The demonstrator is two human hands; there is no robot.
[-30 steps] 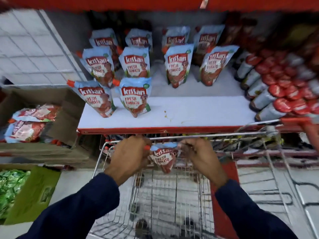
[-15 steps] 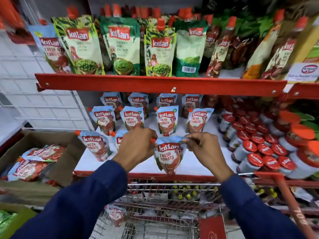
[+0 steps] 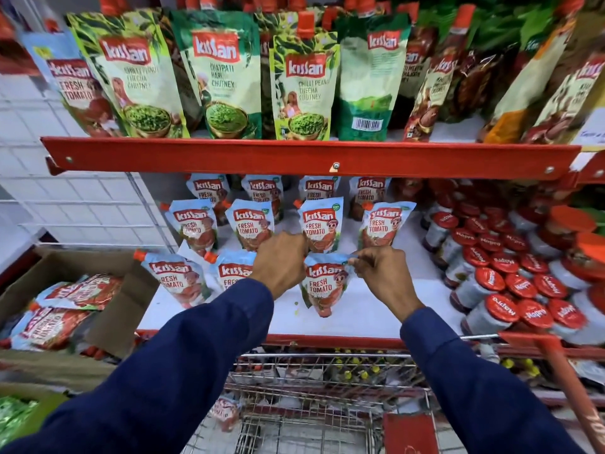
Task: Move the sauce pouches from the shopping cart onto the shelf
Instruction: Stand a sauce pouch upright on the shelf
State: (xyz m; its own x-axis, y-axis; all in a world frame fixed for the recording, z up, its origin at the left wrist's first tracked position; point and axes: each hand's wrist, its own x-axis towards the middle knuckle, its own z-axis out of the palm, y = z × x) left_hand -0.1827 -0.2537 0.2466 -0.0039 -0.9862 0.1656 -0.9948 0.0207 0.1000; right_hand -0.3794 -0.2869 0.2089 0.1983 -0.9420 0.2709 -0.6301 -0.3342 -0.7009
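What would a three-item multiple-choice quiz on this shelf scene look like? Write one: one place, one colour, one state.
1. Where is the held pouch?
A. in the cart
B. on the white shelf, front row
C. in the cardboard box

2. What colour are the jar lids?
A. red
B. green
C. yellow

3. How is the pouch held?
A. left hand only
B. right hand only
C. both hands at its top corners

Answers: 1 B, its base meets the shelf; 2 A, every lid shows red; 3 C, fingers pinch each top corner.

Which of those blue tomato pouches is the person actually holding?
The front-row pouch third from the left: left hand and right hand pinch its top corners. The other pouches on the shelf stand untouched.
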